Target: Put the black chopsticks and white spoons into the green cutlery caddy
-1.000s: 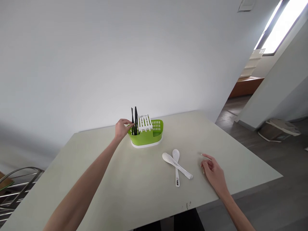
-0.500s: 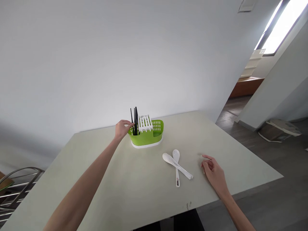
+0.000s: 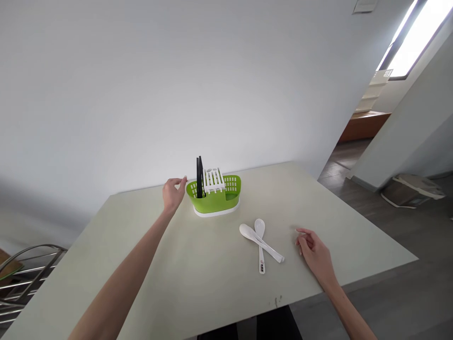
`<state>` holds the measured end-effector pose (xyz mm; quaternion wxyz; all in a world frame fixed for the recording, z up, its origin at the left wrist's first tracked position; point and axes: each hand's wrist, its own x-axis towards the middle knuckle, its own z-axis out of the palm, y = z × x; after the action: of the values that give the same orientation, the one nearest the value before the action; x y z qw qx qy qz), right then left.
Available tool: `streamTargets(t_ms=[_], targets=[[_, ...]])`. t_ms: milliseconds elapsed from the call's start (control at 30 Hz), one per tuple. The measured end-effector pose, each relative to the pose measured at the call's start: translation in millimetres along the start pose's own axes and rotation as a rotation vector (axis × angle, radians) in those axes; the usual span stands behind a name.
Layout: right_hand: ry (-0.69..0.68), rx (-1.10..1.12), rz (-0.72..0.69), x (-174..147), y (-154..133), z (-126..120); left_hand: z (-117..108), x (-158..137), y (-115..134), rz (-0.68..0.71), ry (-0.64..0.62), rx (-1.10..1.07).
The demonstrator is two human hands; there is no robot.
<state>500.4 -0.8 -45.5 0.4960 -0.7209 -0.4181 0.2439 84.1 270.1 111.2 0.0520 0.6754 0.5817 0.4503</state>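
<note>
My left hand (image 3: 173,192) is just left of a green plastic cutlery basket (image 3: 212,205), with thumb and forefinger tips together and nothing visible between them. Black chopsticks (image 3: 199,178) stand upright in the basket's left compartment, close together and apart from my fingers. A white slotted rack (image 3: 213,179) covers the basket's middle. On the table in front, a white spoon (image 3: 264,243) lies across another white spoon (image 3: 261,259). My right hand (image 3: 316,255) rests on the table to the right of the spoons, loosely curled with fingers apart, holding nothing.
The pale table (image 3: 198,288) meets a white wall (image 3: 212,85) at its back edge. Metal chair rails (image 3: 35,257) are at the lower left. A bin (image 3: 410,191) stands on the floor to the right.
My left hand has let go of a chopstick and drawn back left, out of the basket. The leftmost chopstick no longer stands apart from the others. My right hand stays put.
</note>
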Motion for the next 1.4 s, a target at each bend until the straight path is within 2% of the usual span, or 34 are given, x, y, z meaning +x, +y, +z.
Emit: streamTargets(t_ms=[133, 233, 300, 400, 500, 633, 833, 933, 1100, 1400], targets=[[-0.009, 0.004, -0.008, 0, -1, 0, -17, -41, -29, -0.175, 0.107, -0.038], [-0.015, -0.015, -0.011, -1, -3, -1, -32, -78, -61, -0.343, 0.032, -0.056], [-0.011, -0.048, -0.011, -2, -5, -3, -44, -99, -80, -0.406, -0.036, -0.074], [-0.026, -0.107, -0.034, -4, -8, -5, -69, -117, -98, -0.38, -0.148, -0.072], [-0.068, -0.159, -0.105, -5, -16, -3, -96, -127, -106, -0.318, -0.265, -0.051], [-0.156, -0.245, -0.299, -6, -44, 11, -120, -138, -109, -0.329, -0.268, -0.048], [-0.332, -0.622, -0.642, -7, -88, 45, -121, -148, -109, -0.292, -0.271, -0.022], [-0.352, -0.814, -0.741, -9, -97, 60, -119, -148, -112, -0.279, -0.266, -0.025], [-0.364, -1.037, -0.681, -15, -113, 73, -119, -150, -117, -0.284, -0.251, -0.055], [-0.42, -1.206, -0.578, -26, -130, 85, -119, -153, -119, -0.285, -0.239, -0.122]])
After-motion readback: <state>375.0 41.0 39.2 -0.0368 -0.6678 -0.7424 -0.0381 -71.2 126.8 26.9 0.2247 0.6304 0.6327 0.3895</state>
